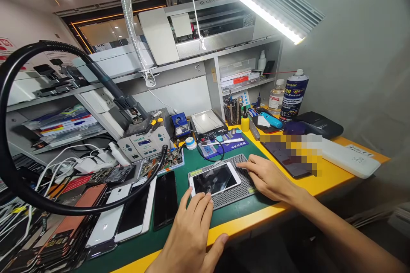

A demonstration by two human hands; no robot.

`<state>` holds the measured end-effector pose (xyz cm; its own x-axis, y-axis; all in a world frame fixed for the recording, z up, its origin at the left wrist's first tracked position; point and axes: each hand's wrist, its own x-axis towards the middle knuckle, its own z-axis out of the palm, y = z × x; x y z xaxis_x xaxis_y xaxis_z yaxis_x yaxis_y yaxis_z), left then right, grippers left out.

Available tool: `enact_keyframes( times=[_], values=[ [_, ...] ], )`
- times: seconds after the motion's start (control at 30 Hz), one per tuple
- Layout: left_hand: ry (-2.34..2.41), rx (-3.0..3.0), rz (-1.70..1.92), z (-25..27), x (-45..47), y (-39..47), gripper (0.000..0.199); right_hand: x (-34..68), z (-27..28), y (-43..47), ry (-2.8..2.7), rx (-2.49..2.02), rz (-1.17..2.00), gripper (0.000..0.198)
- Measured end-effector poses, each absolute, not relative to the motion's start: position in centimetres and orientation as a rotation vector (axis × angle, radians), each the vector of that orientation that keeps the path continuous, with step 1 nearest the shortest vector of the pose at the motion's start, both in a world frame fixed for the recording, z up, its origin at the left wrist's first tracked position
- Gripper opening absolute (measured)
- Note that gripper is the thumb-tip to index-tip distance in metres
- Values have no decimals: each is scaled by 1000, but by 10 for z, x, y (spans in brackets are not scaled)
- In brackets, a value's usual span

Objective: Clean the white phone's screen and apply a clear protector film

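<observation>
A small white-framed tablet with a dark, reflective screen lies on a grey perforated pad. The pad rests on a green work mat. My left hand reaches up from below, its fingertips on the tablet's lower left edge and its thumb spread away to the right. To the right of the tablet, my right hand is over the pad with the index finger stretched out near the tablet's right corner. Its other fingers are partly bent, and I see nothing held in either hand.
Phones and a white tablet lie at left beside stacked phone parts. A black hose loops over them. Behind stands a grey soldering station. At right are a dark phone and a spray can.
</observation>
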<state>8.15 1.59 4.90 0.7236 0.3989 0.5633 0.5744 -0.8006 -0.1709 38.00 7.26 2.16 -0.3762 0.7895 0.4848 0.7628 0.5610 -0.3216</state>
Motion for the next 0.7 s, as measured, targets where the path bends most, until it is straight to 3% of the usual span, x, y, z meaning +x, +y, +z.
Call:
enact_keyframes(
  times=[0.7],
  values=[
    [-737, -2865, -724, 58, 107, 21, 50, 381, 21, 73, -2164, -1218, 14, 40]
  ],
)
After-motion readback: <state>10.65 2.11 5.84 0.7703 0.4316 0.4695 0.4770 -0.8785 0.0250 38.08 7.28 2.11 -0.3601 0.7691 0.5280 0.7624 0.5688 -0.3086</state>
